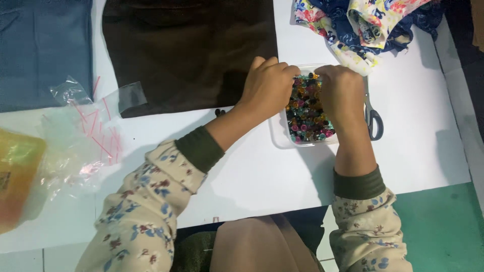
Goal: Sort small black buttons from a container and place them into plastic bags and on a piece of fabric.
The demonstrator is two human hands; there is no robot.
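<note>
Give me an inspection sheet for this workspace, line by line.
Surface: white sheet over green floor.
Job's things: clear tray of mixed coloured beads.
Clutter: scissors, floral cloth, brown cloth, blue cloth, plastic bags, yellow pack.
Hands: left hand and right hand both over the tray; fingers hidden.
Cables: nothing seen.
Surroundings: nothing seen.

Left hand (267,85) and right hand (343,93) side by side, fingers curled downward, forearms converging forward.
</note>
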